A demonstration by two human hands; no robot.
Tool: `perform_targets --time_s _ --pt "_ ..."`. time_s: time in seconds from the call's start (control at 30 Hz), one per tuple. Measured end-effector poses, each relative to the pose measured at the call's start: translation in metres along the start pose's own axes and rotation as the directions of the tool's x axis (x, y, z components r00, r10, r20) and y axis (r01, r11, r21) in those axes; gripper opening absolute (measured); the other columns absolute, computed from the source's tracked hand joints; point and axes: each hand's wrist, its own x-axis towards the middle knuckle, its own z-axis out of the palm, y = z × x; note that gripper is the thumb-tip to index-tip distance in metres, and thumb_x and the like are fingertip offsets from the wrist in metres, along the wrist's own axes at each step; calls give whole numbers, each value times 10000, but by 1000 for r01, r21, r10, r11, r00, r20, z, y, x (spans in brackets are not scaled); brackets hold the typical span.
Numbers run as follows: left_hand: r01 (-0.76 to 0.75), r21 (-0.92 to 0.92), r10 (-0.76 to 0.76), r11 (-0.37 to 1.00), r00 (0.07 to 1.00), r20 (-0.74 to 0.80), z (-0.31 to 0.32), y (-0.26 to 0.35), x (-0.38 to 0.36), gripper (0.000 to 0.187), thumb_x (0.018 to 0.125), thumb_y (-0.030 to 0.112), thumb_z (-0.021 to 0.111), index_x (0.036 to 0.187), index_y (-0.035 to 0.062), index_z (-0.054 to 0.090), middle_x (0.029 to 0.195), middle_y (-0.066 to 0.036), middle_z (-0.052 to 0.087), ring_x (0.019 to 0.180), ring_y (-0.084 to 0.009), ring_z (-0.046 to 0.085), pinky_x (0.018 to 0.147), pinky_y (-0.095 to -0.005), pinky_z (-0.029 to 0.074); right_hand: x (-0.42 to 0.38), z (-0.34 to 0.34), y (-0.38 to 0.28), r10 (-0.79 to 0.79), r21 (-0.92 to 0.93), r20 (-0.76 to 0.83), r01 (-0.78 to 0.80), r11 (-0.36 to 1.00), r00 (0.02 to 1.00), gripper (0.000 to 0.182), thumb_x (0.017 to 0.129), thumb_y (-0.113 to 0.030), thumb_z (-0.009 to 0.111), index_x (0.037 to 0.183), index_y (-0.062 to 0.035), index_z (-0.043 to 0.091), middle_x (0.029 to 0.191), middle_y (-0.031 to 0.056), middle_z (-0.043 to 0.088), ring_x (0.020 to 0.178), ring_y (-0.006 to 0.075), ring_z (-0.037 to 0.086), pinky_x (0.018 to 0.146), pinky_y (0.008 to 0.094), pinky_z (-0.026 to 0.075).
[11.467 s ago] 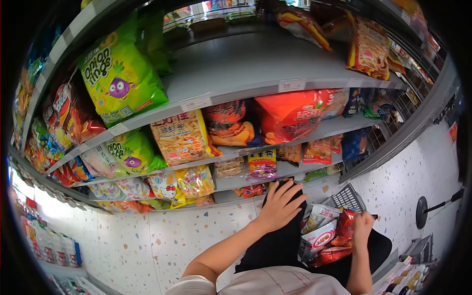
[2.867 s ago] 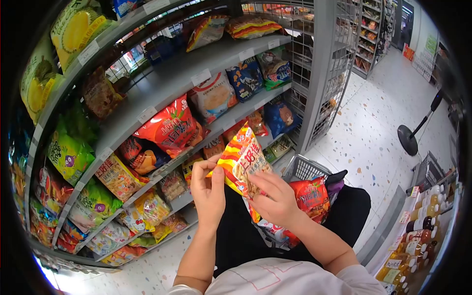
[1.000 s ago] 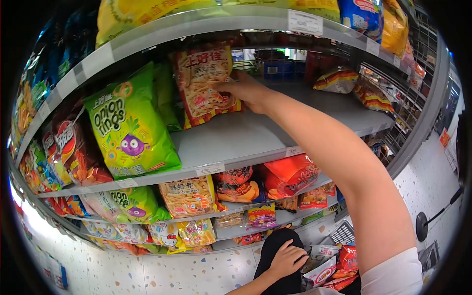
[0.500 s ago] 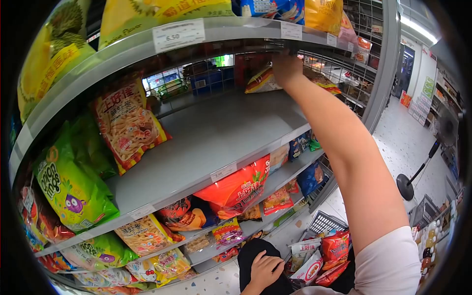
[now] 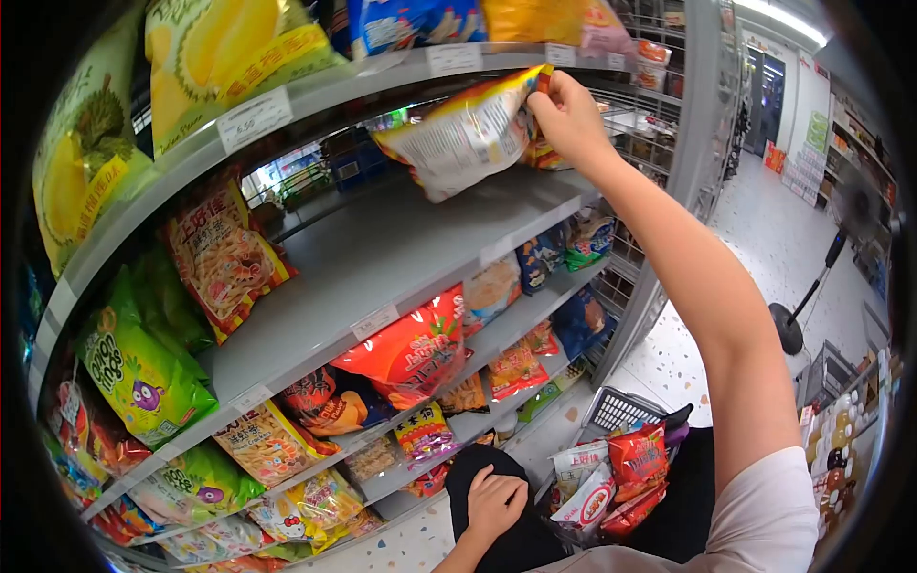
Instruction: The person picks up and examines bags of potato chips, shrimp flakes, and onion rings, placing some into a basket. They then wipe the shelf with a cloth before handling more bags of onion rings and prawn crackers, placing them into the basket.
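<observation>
My right hand (image 5: 565, 115) grips the right edge of a snack bag (image 5: 460, 138), its printed white back showing, held above the right part of the middle shelf (image 5: 382, 248). Another red and yellow bag (image 5: 543, 153) lies behind it, mostly hidden. My left hand (image 5: 495, 499) rests on my dark-clothed knee, fingers spread a little and holding nothing. Beside that knee, several bags (image 5: 611, 477) of snacks, red and white, are gathered.
A shrimp-snack bag (image 5: 226, 258) and green onion-ring bags (image 5: 143, 372) stand at the shelf's left. Durian bags (image 5: 224, 57) fill the shelf above. A grey basket (image 5: 621, 409), a metal shelf post (image 5: 690, 124) and a black-based fan (image 5: 786, 329) are at right.
My right hand has drawn the bag from the back of the shelf toward the front and lifted it. The view has shifted slightly. My left hand stays on the knee.
</observation>
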Motion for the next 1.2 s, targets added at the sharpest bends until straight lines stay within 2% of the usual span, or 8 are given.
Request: perform_targets --time_s 0.07,0.1,0.23,0.33,0.4,0.6,0.77,1.2 --pt "21 0 -21 1000 1000 13 3 1 1 16 772 95 678 775 89 664 801 -23 691 769 -186 657 945 -420 427 -8 -33 -21 409 396 137 -428 813 902 221 861 -223 598 884 -3 589 754 54 630 702 141 586 653 293 467" --pt "29 -31 -29 999 1000 1 5 2 3 26 771 91 679 793 85 666 814 -27 692 785 -200 659 953 -425 417 -12 -48 -25 389 433 116 -399 808 914 211 888 -204 590 854 3 564 763 7 596 715 49 514 621 241 433" --pt "256 -422 -282 870 960 1 -9 34 41 146 893 148 615 956 17 626 942 -109 667 892 -220 647 897 -363 463 -31 -102 -47 440 479 160 -459 748 884 233 884 -227 582 885 6 582 805 37 621 726 75 545 664 256 451" --pt "313 -811 -429 494 899 85 -30 90 87 298 972 289 534 1091 16 531 1029 -94 612 888 -198 620 834 -367 502 -52 -139 -47 451 264 298 -527 808 841 260 881 -257 576 915 0 603 820 38 630 745 82 556 693 270 458" --pt "275 -878 -328 392 933 146 -42 123 107 372 970 376 527 1118 36 496 1061 -104 593 882 -188 615 822 -358 511 -68 -165 -65 566 212 378 -663 718 733 273 876 -276 578 935 -14 622 831 33 634 759 85 558 707 276 457" --pt "190 -914 -133 357 979 152 -24 173 105 272 944 259 600 1066 19 562 956 -102 645 829 -130 617 813 -291 469 -115 -206 -43 533 272 498 -707 653 684 213 925 -282 565 843 -87 582 798 -39 581 747 22 494 681 211 415" --pt "279 -862 -248 424 951 186 -5 203 101 188 894 205 676 888 25 622 799 -62 654 699 -122 590 684 -278 477 -144 -224 -22 559 325 528 -760 562 639 213 888 -260 585 875 -52 631 836 -14 611 776 51 522 714 237 435" --pt "355 -823 -264 443 929 259 11 228 93 148 869 149 693 841 36 602 784 -49 641 665 -101 559 656 -258 453 -176 -234 -7 520 462 605 -798 387 603 184 899 -228 596 876 -46 604 840 -8 611 752 44 527 690 223 436"
